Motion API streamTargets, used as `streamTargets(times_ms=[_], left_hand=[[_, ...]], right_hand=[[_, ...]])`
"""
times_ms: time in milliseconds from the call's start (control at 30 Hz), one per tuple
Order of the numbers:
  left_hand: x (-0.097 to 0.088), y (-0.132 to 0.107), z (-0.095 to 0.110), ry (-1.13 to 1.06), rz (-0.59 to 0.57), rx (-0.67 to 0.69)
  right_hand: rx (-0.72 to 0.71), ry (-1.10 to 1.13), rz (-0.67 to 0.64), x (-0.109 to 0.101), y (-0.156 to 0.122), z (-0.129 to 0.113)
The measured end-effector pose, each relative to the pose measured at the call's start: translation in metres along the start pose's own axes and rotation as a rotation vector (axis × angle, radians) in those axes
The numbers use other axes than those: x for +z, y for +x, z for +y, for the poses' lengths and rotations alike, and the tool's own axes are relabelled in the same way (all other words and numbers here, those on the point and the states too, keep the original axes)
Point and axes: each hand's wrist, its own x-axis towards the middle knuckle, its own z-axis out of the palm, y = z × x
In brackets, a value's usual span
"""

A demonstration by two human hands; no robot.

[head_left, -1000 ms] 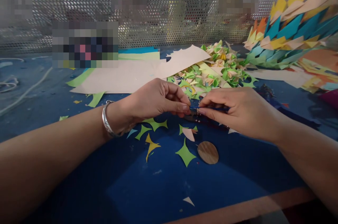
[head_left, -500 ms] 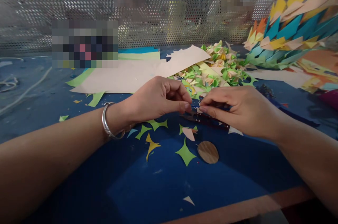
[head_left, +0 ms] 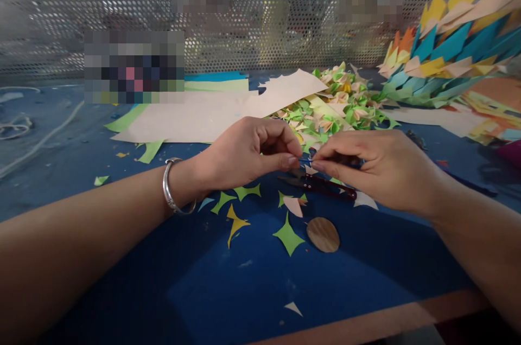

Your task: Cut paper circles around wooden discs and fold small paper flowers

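Both hands meet above the table, their fingertips almost touching. My left hand (head_left: pixel 254 149), with a silver bangle on its wrist, is closed in a pinch. It grips one end of a thin blue strand (head_left: pixel 306 160); whether this is wire or thread I cannot tell. My right hand (head_left: pixel 374 166) is pinched on the same strand, and a short length shows between the two thumbs. Just below the fingers lies a pair of thread snips (head_left: pixel 319 183) with dark red handles. A brown oval piece (head_left: pixel 323 235) and a green four-pointed paper scrap (head_left: pixel 288 235) rest nearer to me.
A heap of green and peach folded paper pieces (head_left: pixel 344 101) sits behind my hands. Large pale paper sheets (head_left: pixel 183 117) lie at the back left. A layered yellow and blue paper construction (head_left: pixel 456 36) rises at the right. A perforated metal screen (head_left: pixel 260 19) closes the far side.
Both hands have shifted slightly to the right in the picture, still pinching the blue strand. More of the thread snips shows beneath them. The view itself has moved a little.
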Motion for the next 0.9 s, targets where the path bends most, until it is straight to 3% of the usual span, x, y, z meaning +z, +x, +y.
streamTargets(times_ms=[333, 633, 900], left_hand=[[0.003, 0.005, -0.014, -0.335, 0.039, -0.253], [0.003, 0.005, -0.010, -0.317, 0.052, -0.327], [0.001, 0.005, -0.010, -0.338, 0.121, -0.310]], right_hand=[[0.063, -0.017, 0.015, 0.002, 0.002, 0.003], [0.113, -0.013, -0.002, 0.001, -0.001, 0.005], [0.177, -0.030, -0.021, 0.000, 0.001, 0.004]])
